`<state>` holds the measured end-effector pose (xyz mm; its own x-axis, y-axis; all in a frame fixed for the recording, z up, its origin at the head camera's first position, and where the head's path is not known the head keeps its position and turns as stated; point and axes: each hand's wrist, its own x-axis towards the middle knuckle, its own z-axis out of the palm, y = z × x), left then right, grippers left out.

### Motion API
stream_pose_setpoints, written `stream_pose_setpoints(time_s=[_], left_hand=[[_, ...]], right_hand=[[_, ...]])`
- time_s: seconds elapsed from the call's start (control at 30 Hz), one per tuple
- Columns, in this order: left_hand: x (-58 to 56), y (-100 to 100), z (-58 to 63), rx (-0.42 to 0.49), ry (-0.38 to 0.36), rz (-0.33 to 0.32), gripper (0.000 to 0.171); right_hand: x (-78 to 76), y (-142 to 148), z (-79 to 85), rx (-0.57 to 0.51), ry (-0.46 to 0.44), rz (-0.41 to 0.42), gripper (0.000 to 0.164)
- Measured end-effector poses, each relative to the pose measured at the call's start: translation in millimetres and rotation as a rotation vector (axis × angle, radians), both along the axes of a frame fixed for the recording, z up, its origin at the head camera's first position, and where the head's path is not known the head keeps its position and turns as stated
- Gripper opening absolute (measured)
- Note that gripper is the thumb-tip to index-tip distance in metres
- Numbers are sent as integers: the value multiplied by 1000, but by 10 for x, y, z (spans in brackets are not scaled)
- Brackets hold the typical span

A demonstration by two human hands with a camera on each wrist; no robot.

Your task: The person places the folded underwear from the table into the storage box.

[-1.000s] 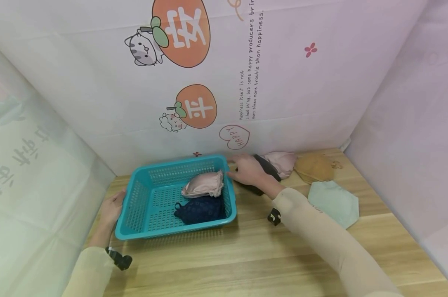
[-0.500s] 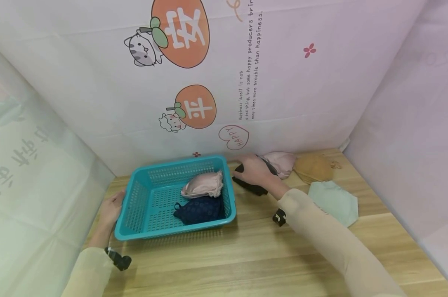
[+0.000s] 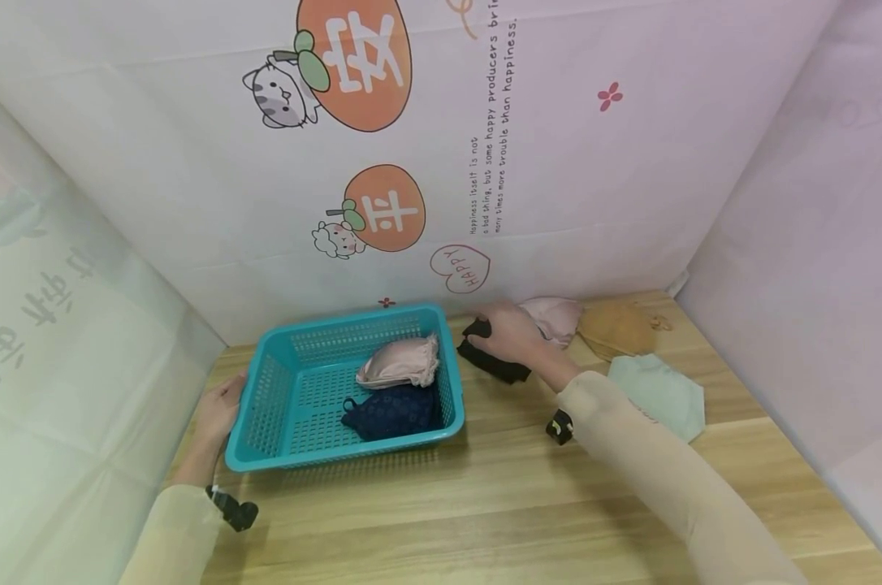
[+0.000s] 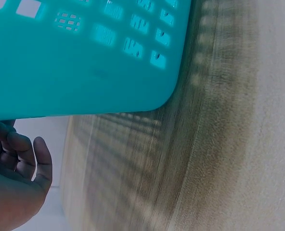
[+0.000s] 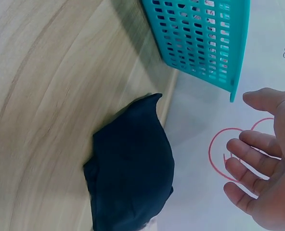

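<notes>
At the left end of a turquoise plastic basket, my left hand holds the rim, its fingers curled; in the left wrist view the fingers meet the rim's underside. Inside the basket, at its right end, lie a pink folded bra and a navy folded bra with a small loop. My right hand hovers over a black folded bra right of the basket. In the right wrist view its fingers are spread and relaxed, apart from the black bra.
Right of my right hand, along the back wall, lie a pink folded bra and a mustard one. A pale green one lies nearer the front. Printed cloth walls enclose the wooden table at the back and sides.
My right hand has moved a little to the right, away from the basket's right edge, uncovering more of the black bra. The left hand and basket stay in place.
</notes>
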<state>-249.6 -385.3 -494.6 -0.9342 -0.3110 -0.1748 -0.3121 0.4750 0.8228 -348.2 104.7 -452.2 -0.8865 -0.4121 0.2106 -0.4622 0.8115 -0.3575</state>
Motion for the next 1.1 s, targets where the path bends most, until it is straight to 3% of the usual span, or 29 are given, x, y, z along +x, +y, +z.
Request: stream_pose_setpoints(time_s=[0.5, 1.1], left_hand=[[-21, -2, 32, 9, -5, -8, 76], [13, -21, 6, 1, -18, -8, 78]], right_hand=[[39, 159, 16, 50, -40, -64, 56], [-28, 313, -154, 81, -53, -95, 60]])
